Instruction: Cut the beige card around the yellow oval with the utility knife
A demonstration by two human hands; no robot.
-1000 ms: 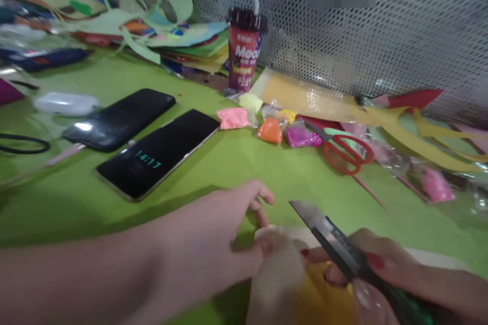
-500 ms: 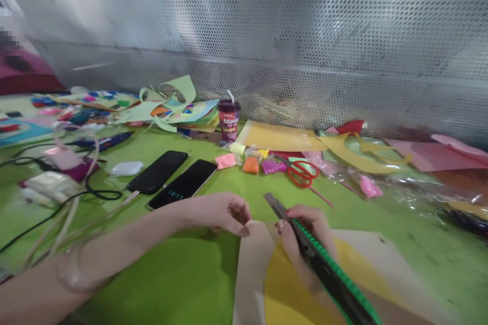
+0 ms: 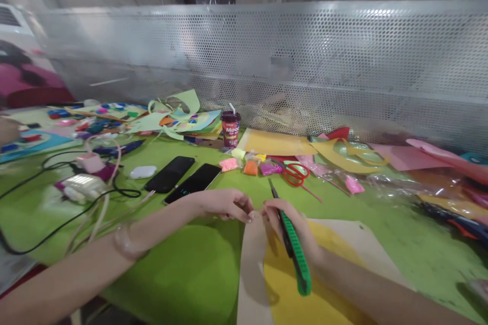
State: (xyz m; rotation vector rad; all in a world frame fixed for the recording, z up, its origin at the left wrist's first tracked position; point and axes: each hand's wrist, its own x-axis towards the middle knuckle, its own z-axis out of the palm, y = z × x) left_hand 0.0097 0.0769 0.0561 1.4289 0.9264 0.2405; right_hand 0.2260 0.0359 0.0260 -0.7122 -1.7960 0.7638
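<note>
My right hand (image 3: 290,223) is closed round a green utility knife (image 3: 294,249) whose blade points away from me. My left hand (image 3: 224,204) pinches the far edge of a beige paper strip (image 3: 252,269) with thumb and fingers. That strip peels up from a yellow sheet (image 3: 297,294) on beige backing (image 3: 366,249), which lies on the green table cover (image 3: 183,269). The two hands meet fingertip to fingertip at the strip's far end.
Two dark phones (image 3: 186,182) lie beyond my left hand. Coloured clay packets (image 3: 249,166), red scissors (image 3: 294,173) and a maroon drink cup (image 3: 230,129) stand further back. Cables and a charger (image 3: 82,185) are at the left; paper scraps (image 3: 354,155) run along the perforated metal wall (image 3: 305,71).
The view has drawn back and up, showing much more of the table and wall. My hands have come together at the strip's far end, and the knife has turned more upright.
</note>
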